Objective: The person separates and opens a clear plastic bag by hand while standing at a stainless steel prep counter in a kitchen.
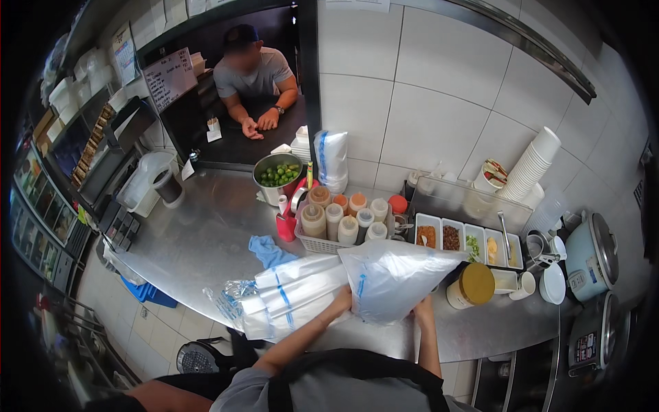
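A large translucent plastic bag [394, 283] with blue print spreads out above the steel counter's front edge. My left hand [343, 302] is at its lower left side, fingers partly behind the plastic. At the lower right side, my right hand [423, 307] is against the bag, its fingers mostly hidden. Both hands appear closed on the bag's sides. Left of it lies a stack of flat plastic bags [296, 293] with blue stripes, beside a crumpled clear wrapper [234, 304]. A blue cloth [270, 251] lies just behind the stack.
Behind the bag stand a basket [314, 244] of squeeze bottles, a pot of green citrus fruits [279, 176] and topping trays [428, 219]. A jar with a gold lid [471, 286] is close on the right, before rice cookers [592, 257]. A person [257, 77] leans at the pass-through window.
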`<state>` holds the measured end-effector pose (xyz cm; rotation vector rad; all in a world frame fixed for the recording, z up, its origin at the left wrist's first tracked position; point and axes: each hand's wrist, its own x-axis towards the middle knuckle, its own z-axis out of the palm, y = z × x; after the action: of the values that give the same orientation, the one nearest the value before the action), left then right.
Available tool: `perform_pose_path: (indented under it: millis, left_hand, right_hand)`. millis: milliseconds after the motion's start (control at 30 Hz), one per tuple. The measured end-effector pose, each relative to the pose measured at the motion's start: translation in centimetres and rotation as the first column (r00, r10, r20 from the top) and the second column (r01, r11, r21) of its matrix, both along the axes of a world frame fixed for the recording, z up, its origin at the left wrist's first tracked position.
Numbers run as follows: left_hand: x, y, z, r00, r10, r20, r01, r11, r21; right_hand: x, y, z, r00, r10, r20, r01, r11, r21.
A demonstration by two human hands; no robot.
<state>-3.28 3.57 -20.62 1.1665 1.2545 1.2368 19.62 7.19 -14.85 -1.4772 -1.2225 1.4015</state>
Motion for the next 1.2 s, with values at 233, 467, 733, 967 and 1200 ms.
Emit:
perform_pose_path:
  millis: [233,467,733,967,1200]
  left_hand:
    - [-0.6,2.1,-0.3,0.981,-0.008,-0.192,0.021,0.998,0.063]
    - [-1.3,3.5,-0.4,0.698,0.008,-0.716,0.083,0.992,0.091]
    - [-12.3,1.8,4.7,0.057,0.634,-0.771,-0.336,0.739,0.584]
    - [-19.6,0.7,1.9,0.045,0.377,-0.925,-0.469,0.826,0.314]
    - [-12.3,-2.6,8.6,0.302,0.611,-0.732,-0.171,0.79,0.589]
  right_hand:
    - [0.1,4.9,-3.9,0.923,-0.041,0.383,-0.203,0.794,0.573]
    - [-0.5,5.8,-4.2,0.858,-0.085,0.506,-0.301,0.717,0.629]
    - [3.3,1.2,-2.9,0.838,0.087,0.539,-0.358,0.833,0.422]
    - [2.9,-1.9,0.9,0.927,0.258,0.271,-0.29,0.953,0.085]
    - [4.9,-3.1,2.7,0.866,0.339,0.367,-0.366,0.93,0.004]
